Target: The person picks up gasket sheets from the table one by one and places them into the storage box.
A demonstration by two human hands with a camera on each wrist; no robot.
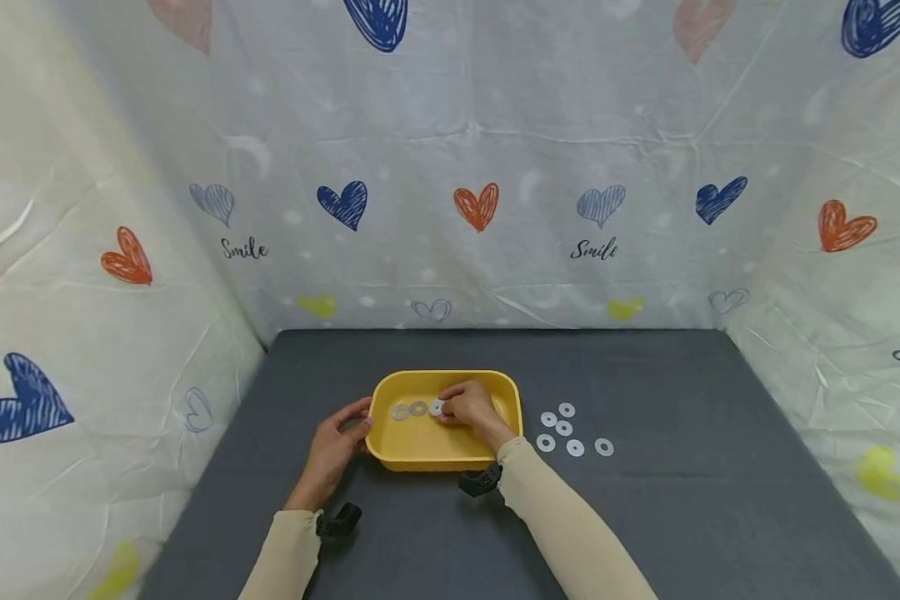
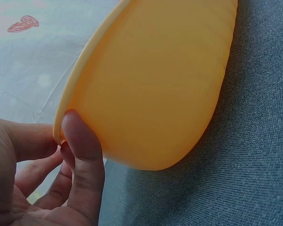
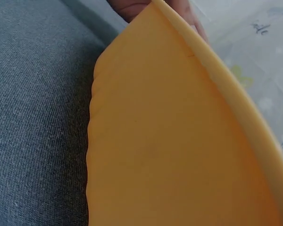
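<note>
A yellow plastic tray (image 1: pixel 438 464) sits on the dark table. My left hand (image 1: pixel 335 450) grips its left end; in the left wrist view, the thumb (image 2: pixel 82 141) presses one side of the rim and the fingers lie on the other. Inside the tray, my right hand (image 1: pixel 474 407) pinches a flat, light metal washer (image 1: pixel 436 407) close to the tray floor. Left of it, a washer (image 1: pixel 417 408) and another washer (image 1: pixel 400 412) lie in a row. The right wrist view shows mostly the tray's outer wall (image 3: pixel 155 127), which hides the right fingertips.
Several loose washers (image 1: pixel 563 428) lie on the table to the right of the tray. The dark cloth-covered table (image 1: pixel 667 500) is bordered by a pale curtain (image 1: pixel 532 275) printed with hearts at the back and both sides.
</note>
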